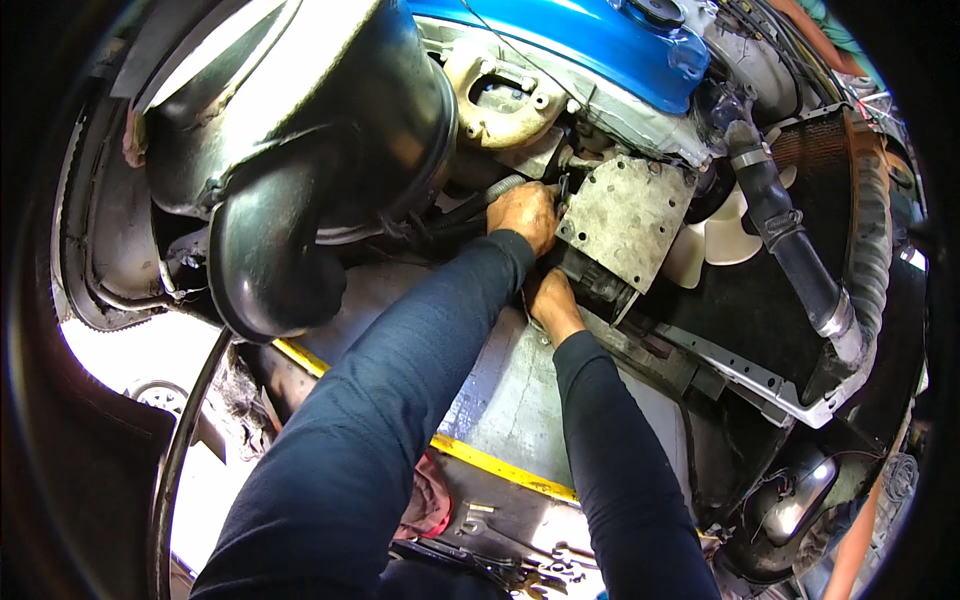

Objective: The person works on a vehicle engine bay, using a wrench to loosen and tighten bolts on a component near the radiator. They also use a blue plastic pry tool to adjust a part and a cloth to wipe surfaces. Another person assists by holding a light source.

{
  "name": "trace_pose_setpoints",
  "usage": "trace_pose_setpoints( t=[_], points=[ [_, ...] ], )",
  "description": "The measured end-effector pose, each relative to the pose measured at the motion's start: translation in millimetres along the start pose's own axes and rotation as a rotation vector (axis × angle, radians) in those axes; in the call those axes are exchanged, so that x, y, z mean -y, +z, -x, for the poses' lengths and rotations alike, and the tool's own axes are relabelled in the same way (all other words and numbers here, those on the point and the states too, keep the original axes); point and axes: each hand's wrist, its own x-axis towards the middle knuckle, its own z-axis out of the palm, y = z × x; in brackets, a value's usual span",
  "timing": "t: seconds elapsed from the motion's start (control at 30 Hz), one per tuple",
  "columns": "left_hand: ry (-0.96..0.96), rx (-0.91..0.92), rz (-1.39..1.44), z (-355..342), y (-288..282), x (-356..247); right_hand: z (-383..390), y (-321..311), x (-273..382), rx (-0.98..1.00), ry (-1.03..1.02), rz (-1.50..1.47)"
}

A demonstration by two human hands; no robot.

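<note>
I am leaning over an open engine bay. My left hand (524, 213) reaches deep beside a grey metal bracket plate (627, 218), its fingers curled around something dark next to a ribbed hose (500, 189); what it grips is hidden. My right hand (549, 300) goes under the lower edge of the same plate, its fingers out of sight behind a black part (598, 285). Both forearms wear dark blue sleeves.
A big black air-cleaner housing (300, 150) fills the upper left. A blue cover (590, 40) lies at the top. A white fan (715, 235), black radiator hose (790, 240) and radiator (850, 200) stand right. Wrenches (540, 570) and a red rag (425, 505) lie below a yellow-edged panel (500, 470).
</note>
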Motion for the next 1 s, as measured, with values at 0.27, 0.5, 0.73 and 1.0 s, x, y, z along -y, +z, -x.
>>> trace_pose_setpoints(
  t=[0.27,0.5,0.73,1.0],
  points=[
    [0.003,0.302,0.098,-24.1,-24.5,21.4,53.8,-71.7,33.8,0.254,-0.129,0.231],
    [0.061,0.357,-0.053,-15.5,-23.2,9.5,73.3,-99.3,73.2,0.24,0.127,0.027],
    [0.025,0.408,0.039,-18.5,-32.4,11.1,79.0,-109.9,71.2,0.218,0.231,0.001],
    [0.05,0.396,-0.053,-18.5,-30.6,8.4,82.4,-108.6,67.8,0.151,0.196,-0.08]
  ],
)
